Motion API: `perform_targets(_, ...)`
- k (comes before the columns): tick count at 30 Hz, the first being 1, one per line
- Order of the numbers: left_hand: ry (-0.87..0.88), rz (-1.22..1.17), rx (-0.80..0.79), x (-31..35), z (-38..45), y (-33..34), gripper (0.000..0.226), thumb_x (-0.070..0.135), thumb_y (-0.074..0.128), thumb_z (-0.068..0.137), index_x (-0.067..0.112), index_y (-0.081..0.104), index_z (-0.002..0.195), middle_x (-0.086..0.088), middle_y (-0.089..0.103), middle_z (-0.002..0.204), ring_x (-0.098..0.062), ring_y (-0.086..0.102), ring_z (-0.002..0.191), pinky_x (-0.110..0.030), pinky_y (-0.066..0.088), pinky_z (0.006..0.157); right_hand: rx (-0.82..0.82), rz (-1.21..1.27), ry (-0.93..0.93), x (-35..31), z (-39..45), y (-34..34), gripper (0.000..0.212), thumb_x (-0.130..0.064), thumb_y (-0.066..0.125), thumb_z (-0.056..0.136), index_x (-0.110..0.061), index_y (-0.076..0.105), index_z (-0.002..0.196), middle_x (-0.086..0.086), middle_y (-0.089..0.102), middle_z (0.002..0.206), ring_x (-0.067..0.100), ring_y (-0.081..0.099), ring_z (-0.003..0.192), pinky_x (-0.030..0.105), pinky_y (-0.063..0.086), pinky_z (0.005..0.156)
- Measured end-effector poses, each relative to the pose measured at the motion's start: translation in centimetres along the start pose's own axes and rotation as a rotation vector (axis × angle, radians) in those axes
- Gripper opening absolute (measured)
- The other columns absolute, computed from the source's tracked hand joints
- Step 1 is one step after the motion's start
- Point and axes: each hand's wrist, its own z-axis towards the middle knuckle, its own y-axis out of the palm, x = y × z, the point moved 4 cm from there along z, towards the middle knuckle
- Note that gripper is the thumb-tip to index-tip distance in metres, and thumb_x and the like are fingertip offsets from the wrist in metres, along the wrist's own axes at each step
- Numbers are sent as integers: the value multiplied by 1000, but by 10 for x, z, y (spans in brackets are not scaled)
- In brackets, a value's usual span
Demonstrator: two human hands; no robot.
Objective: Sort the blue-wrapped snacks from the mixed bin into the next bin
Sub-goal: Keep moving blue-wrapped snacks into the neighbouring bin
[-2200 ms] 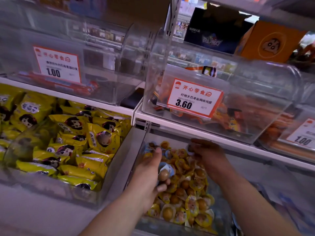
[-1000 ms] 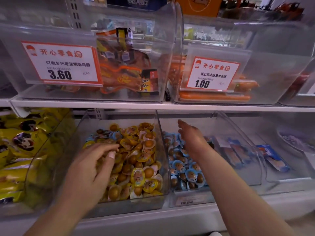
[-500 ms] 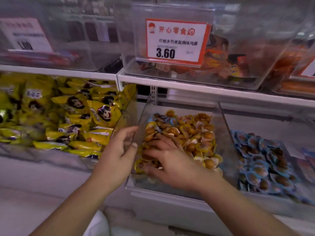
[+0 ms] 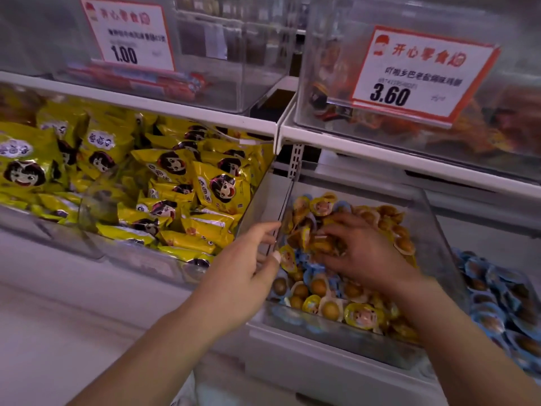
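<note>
The clear mixed bin [image 4: 439, 238] on the lower shelf holds a heap of small egg snacks in yellow wrappers [image 4: 361, 315], with several blue-wrapped snacks [image 4: 310, 273] among them near the front left. My right hand [image 4: 360, 253] is inside the bin, palm down, fingers spread and digging into the pile; I cannot tell whether it holds a snack. My left hand [image 4: 248, 268] rests against the bin's left wall, thumb on its edge, fingers loosely bent. The bin of blue-wrapped snacks [image 4: 503, 300] lies to the right.
A bin of yellow cartoon-face packets [image 4: 164, 183] fills the shelf to the left. Above, clear bins carry price tags 1.00 [image 4: 128, 33] and 3.60 [image 4: 421, 71]. The white upper shelf edge [image 4: 409, 156] overhangs the mixed bin.
My right hand came back from the blue bin into the mixed bin and has pushed deeper to the left in the pile. My left hand moved to the bin's left wall. The view moved closer.
</note>
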Motion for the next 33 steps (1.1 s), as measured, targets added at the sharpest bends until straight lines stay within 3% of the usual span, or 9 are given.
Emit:
perform_targets(8,29,49,72,7,1,-1,44,29,55,97,43,45,138,19,54,123,9,57,101,-27,53,86,10,91,8,9,-9,-10,38,-33,75,81,-39,69,119,-2,53,143,22,41,137,44,29,116)
perform_targets(12,215,303,142,23,0,1,40,16,58,93,30,59,131,9,47,138,-12,49,124,-33,44,102,45,64,-15,14,-17,-23,36,-26,72,83,-33,70,118,-7,63,127,20,52,126,42,40,108)
perform_targets(14,356,467,149,38,1,9,34,11,63,88,22,67,120,0,51,141,-22,45,134,-41,41,108,56,6,11,14,-22,-25,45,-26,69,85,-30,63,130,-3,58,135,23,49,130,42,37,111)
perform_targets(17,465,493,-43,53,0,38,26,13,56,89,19,68,111,0,60,126,-23,59,114,-39,52,93,166,-99,-66,1,-30,-26,53,-17,69,85,-22,59,136,6,53,139,31,48,129,46,40,108)
perform_targets(20,279,419,-251,43,1,71,22,18,47,93,19,60,110,-2,58,110,-27,59,103,-41,46,84,169,1,-215,-21,-37,-22,31,-9,59,84,-16,71,113,4,65,111,25,60,105,38,50,90)
perform_targets(24,38,402,-304,22,21,89,62,21,49,94,15,30,152,-8,28,158,-30,36,141,-34,31,110,11,-19,-184,-16,-43,-6,35,-11,55,84,-23,69,114,-3,68,109,18,56,109,29,45,94)
perform_targets(26,-3,394,-353,17,33,94,74,24,53,92,16,18,157,-7,19,163,-31,26,146,-35,26,117,-28,-100,-110,-3,-44,-4,30,-22,56,88,-27,67,116,-3,66,114,19,51,117,28,38,99)
perform_targets(29,17,496,-417,9,45,103,73,38,60,88,20,28,151,-4,30,155,-32,26,143,-37,28,115,-28,-144,-38,9,-46,-5,33,-38,55,91,-37,64,123,-7,64,119,19,49,120,34,38,103)
perform_targets(33,72,611,-362,8,51,104,75,61,62,79,25,41,140,0,42,142,-29,38,133,-37,37,106,23,-31,-40,14,-52,-4,32,-33,58,89,-36,67,120,-9,65,116,17,50,118,36,38,101)
